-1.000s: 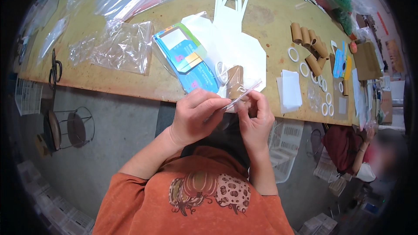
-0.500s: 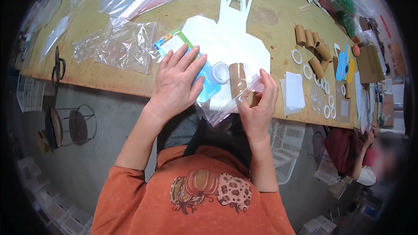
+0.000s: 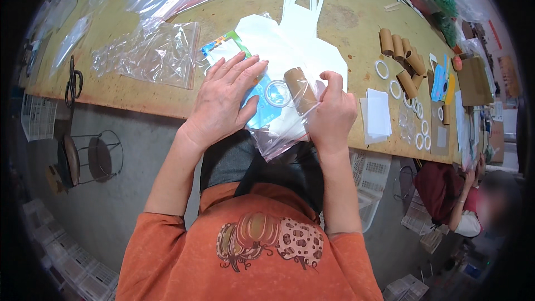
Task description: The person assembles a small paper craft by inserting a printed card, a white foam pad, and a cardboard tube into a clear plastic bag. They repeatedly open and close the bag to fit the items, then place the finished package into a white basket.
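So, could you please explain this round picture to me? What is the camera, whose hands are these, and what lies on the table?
The camera sits on a person's head and looks down, so its wide lens bends the edges. Both hands are that person's own. The left hand lies flat on a clear plastic zip bag at the edge of the long wooden table. The right hand grips the bag's right side. Inside are a brown cardboard tube, a white ring and a blue printed card. Further right lie more brown tubes and white rings; empty clear bags lie on the left.
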A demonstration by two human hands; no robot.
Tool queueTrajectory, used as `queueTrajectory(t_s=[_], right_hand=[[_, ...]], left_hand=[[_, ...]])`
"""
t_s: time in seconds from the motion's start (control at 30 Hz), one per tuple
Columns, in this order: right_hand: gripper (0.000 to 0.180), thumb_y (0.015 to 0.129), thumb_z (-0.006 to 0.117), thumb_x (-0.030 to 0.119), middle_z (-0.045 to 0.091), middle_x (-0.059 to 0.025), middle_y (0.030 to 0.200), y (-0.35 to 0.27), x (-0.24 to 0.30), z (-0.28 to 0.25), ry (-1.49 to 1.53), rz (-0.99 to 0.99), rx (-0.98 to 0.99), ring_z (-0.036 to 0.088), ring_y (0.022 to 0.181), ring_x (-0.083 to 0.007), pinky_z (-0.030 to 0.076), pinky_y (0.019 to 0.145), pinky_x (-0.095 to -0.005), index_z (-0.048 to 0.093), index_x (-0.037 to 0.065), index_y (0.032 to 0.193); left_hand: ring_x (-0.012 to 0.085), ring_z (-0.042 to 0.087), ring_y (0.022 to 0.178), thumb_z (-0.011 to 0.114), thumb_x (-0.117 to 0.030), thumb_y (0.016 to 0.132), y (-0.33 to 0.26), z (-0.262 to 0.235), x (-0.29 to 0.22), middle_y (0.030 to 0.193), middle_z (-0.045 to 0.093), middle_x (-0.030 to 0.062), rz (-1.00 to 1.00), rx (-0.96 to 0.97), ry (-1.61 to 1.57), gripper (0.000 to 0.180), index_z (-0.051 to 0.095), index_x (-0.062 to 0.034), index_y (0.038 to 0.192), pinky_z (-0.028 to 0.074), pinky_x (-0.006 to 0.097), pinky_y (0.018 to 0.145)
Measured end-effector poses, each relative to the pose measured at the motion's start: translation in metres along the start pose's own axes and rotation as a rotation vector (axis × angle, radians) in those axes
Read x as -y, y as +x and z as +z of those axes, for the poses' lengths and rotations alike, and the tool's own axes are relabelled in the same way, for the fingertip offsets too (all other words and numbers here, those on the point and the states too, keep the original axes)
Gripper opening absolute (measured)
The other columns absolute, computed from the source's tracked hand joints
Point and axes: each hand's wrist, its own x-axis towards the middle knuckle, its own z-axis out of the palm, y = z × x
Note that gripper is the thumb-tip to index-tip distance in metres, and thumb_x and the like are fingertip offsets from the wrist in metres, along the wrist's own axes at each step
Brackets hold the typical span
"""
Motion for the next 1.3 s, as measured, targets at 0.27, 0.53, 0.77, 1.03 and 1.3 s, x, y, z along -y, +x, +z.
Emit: queueTrajectory(t_s=[0.27, 0.53, 0.77, 1.03, 1.3], right_hand=[[0.035, 0.080, 0.075, 0.000, 0.061, -0.0076, 0.086, -0.020, -0.010, -0.037, 0.554, 0.344, 0.271, 0.058, 0.071, -0.0161, 0.049, 0.065, -0.0290, 0.064, 0.003, 0.113], [0.018, 0.079, 0.066, -0.008, 0.057, -0.0096, 0.077, -0.027, -0.003, -0.017, 0.323, 0.184, 0.026, 0.055, 0.061, -0.0211, 0.045, 0.057, -0.0324, 0.056, 0.004, 0.088], [0.018, 0.082, 0.067, -0.007, 0.050, -0.0020, 0.063, -0.027, -0.007, -0.011, 0.517, 0.404, 0.056, 0.048, 0.053, -0.0164, 0.044, 0.053, -0.0322, 0.059, 0.007, 0.091], [0.023, 0.087, 0.064, -0.008, 0.062, -0.0094, 0.097, -0.018, -0.019, -0.033, 0.451, 0.008, -0.104, 0.062, 0.081, -0.0174, 0.051, 0.060, -0.0288, 0.073, 0.005, 0.103], [0.025, 0.083, 0.076, 0.005, 0.070, -0.0134, 0.116, 0.023, -0.017, -0.047, 0.940, -0.106, 0.103, 0.066, 0.111, -0.0268, 0.050, 0.099, -0.0390, 0.073, 0.004, 0.108]], left_hand=[[0.0344, 0.045, 0.143, 0.066, -0.012, 0.086, -0.004, 0.002, 0.005, 0.145, 0.056, 0.0133, 0.014, -0.042, -0.069, 0.062, 0.051, -0.0107, 0.146, 0.030, 0.052, 0.121], [0.0347, 0.048, 0.141, 0.069, -0.009, 0.083, -0.002, 0.002, 0.010, 0.144, 0.058, 0.0126, 0.072, -0.057, -0.232, 0.061, 0.055, -0.0098, 0.142, 0.032, 0.050, 0.120], [0.0302, 0.055, 0.133, 0.077, -0.018, 0.081, -0.036, -0.012, -0.021, 0.141, 0.060, 0.0085, 0.302, 0.144, -0.368, 0.053, 0.067, -0.0147, 0.132, 0.038, 0.052, 0.116], [0.0308, 0.062, 0.123, 0.069, -0.023, 0.093, -0.033, 0.018, -0.023, 0.130, 0.068, 0.0081, 0.343, -0.120, -0.153, 0.037, 0.070, -0.0151, 0.129, 0.043, 0.051, 0.110], [0.0285, 0.071, 0.105, 0.046, -0.025, 0.110, -0.006, -0.020, -0.017, 0.118, 0.073, 0.0178, 0.162, -0.339, -0.562, 0.039, 0.068, 0.0055, 0.122, 0.055, 0.039, 0.095]])
